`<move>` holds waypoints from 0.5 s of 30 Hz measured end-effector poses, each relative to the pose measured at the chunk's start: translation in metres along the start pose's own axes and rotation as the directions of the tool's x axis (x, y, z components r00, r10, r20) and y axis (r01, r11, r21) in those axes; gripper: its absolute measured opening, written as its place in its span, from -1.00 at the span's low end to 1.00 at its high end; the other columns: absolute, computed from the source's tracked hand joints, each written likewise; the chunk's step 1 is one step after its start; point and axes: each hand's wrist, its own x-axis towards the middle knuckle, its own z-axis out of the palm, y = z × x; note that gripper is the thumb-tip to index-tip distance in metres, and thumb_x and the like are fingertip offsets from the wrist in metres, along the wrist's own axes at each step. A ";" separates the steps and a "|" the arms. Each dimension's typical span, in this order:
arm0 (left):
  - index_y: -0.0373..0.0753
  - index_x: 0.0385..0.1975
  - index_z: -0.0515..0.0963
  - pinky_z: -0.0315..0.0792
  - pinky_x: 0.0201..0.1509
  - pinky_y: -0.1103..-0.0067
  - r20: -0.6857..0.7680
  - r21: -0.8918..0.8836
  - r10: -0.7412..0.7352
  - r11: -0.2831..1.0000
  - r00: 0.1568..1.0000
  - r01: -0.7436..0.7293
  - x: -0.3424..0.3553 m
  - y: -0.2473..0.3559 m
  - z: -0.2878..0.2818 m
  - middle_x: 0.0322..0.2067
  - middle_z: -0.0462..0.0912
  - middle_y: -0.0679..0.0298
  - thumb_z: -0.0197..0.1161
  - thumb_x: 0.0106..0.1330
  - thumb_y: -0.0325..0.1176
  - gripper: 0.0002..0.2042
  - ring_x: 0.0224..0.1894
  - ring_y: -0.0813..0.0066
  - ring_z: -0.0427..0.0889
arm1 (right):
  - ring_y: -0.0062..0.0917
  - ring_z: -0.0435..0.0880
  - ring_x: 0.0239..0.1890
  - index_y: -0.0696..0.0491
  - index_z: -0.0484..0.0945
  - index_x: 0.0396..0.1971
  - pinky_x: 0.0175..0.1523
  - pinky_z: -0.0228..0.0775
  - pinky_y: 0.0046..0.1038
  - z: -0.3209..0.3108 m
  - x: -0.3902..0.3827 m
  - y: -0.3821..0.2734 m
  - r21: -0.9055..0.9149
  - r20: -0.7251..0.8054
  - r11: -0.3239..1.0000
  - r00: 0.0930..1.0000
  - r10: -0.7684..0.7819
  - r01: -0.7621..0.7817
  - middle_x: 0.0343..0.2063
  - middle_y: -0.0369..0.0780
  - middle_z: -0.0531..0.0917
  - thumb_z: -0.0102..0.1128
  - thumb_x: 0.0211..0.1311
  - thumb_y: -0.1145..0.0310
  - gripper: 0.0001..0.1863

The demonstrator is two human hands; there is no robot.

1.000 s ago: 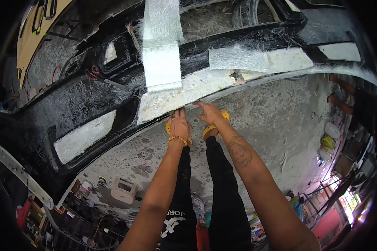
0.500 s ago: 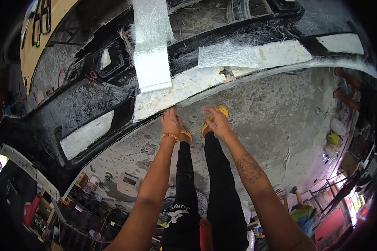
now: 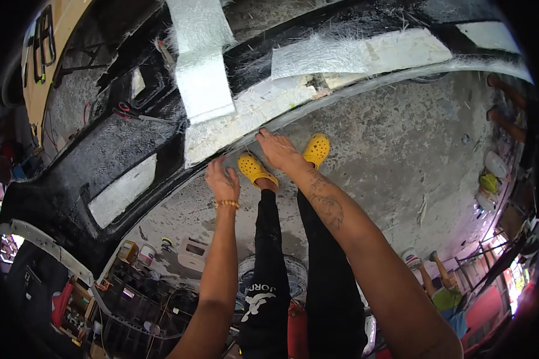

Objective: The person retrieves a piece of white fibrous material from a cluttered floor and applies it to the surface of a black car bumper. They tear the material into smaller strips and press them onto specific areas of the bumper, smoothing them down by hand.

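Slanting down the upper left, a tan board (image 3: 67, 35) carries black loop shapes. Next to it a long black panel (image 3: 129, 140) begins, curving from the lower left up to the far right, in front of the person. Red-handled scissors (image 3: 124, 111) lie on it, above a pale patch (image 3: 123, 190) set into its surface. On the floor below that edge stand a white tub (image 3: 145, 256) and a beige plastic piece (image 3: 193, 254). A white fibre strip (image 3: 200, 75) lies across the panel, with loose strands at its sides.

The left hand (image 3: 223, 179) has bent fingers at the panel's near edge; I cannot tell whether they grip it. White lettering and a white figure are printed on the left leg of the black trousers (image 3: 263, 257). To the right, the right hand (image 3: 276, 148) points its fingers at the same edge, and its hold cannot be told either. Yellow clogs (image 3: 317, 148) show just below the panel. Farther right, a second fibre sheet (image 3: 323, 57) covers part of it, and another person's legs (image 3: 508, 107) stand near the rim.
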 end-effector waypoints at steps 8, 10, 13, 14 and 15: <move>-0.27 0.20 0.33 0.24 0.23 0.19 0.213 -0.031 0.191 0.982 0.958 -0.188 0.022 0.034 0.025 0.11 0.45 0.00 0.09 0.08 -0.52 -0.43 0.17 0.01 0.40 | -0.05 0.49 0.10 0.08 0.34 0.11 0.10 0.41 -0.10 0.017 0.004 0.021 0.212 -0.126 0.976 0.992 -0.018 0.045 0.13 -0.02 0.41 0.06 0.16 0.46 -0.54; -0.26 0.24 0.29 0.22 0.24 0.18 0.251 -0.024 0.161 0.987 0.954 -0.160 0.025 0.026 0.037 0.12 0.43 0.01 0.08 0.09 -0.50 -0.41 0.19 0.03 0.37 | -0.01 0.50 0.08 0.10 0.29 0.16 0.12 0.40 -0.09 0.011 -0.001 0.016 0.297 -0.132 0.954 0.991 -0.011 0.050 0.19 0.01 0.36 0.05 0.17 0.46 -0.50; -0.24 0.25 0.28 0.19 0.23 0.15 0.287 -0.033 0.143 0.990 0.947 -0.140 0.028 0.024 0.044 0.11 0.42 0.04 0.11 0.08 -0.46 -0.39 0.18 0.03 0.37 | 0.02 0.50 0.06 0.08 0.25 0.20 0.10 0.41 -0.08 0.006 -0.010 0.012 0.327 -0.168 0.944 0.985 0.023 0.034 0.23 0.03 0.32 0.03 0.19 0.46 -0.47; -0.20 0.26 0.28 0.19 0.22 0.14 0.299 -0.039 0.129 0.992 0.945 -0.122 0.029 0.026 0.045 0.11 0.42 0.04 0.09 0.09 -0.47 -0.39 0.17 0.02 0.37 | 0.03 0.50 0.05 0.07 0.25 0.21 0.08 0.41 -0.07 0.006 -0.013 0.012 0.322 -0.185 0.947 0.982 0.037 0.025 0.23 0.03 0.31 0.02 0.20 0.46 -0.47; -0.16 0.26 0.29 0.19 0.22 0.14 0.319 0.001 0.125 0.991 0.940 -0.132 0.030 0.030 0.044 0.11 0.41 0.05 0.11 0.08 -0.46 -0.38 0.17 0.02 0.37 | 0.02 0.51 0.05 0.06 0.26 0.20 0.07 0.41 -0.07 0.008 -0.015 0.013 0.313 -0.185 0.949 0.982 0.045 0.016 0.23 0.03 0.31 0.02 0.19 0.46 -0.47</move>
